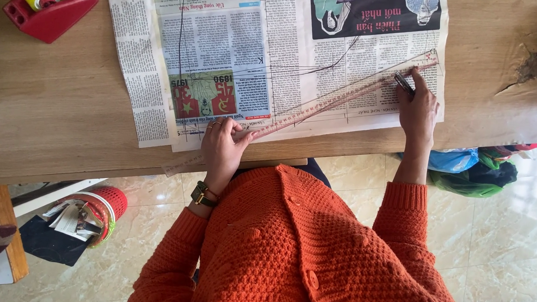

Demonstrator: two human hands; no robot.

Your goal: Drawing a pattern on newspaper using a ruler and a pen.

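Pale floor tiles show below the near edge of your wooden desk (pixel 56 115), and a sheet of newspaper (pixel 236 57) lies spread flat across the desk's middle, already marked with thin drawn lines. Your left hand (pixel 223 145) presses down on the lower end of a long clear ruler (pixel 339 96), fingers spread flat rather than clenched — the ruler runs at a slant from near the desk's front edge up toward the right side of the paper. Your right hand (pixel 417 103) is closed around a pen (pixel 404 82), its tip at the ruler's upper end. To draw cleanly, I'd judge you should keep firm weight on the ruler — its free middle could swing — and hold the pen snug against the edge. At the far left corner sits a red tape dispenser (pixel 49 5), untouched.
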